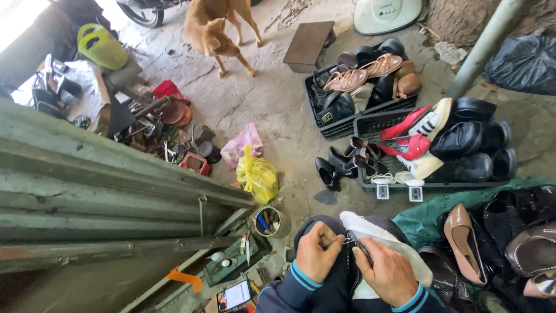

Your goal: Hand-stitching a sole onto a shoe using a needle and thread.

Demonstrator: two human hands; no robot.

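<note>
Both hands meet over the person's lap at the bottom of the view: the left hand (317,252) is curled tight, pinching the edge of a dark shoe upper with white lining (364,243), while the right hand (389,272) lies on top of it, fingers closed around a thin tool. Ahead, two black crates (370,124) hold sandals and shoes, and a small tin (272,222) beside the knee holds pens or tools.

White cloth shoe piece (370,232), dark-edged, draped across lap
</note>
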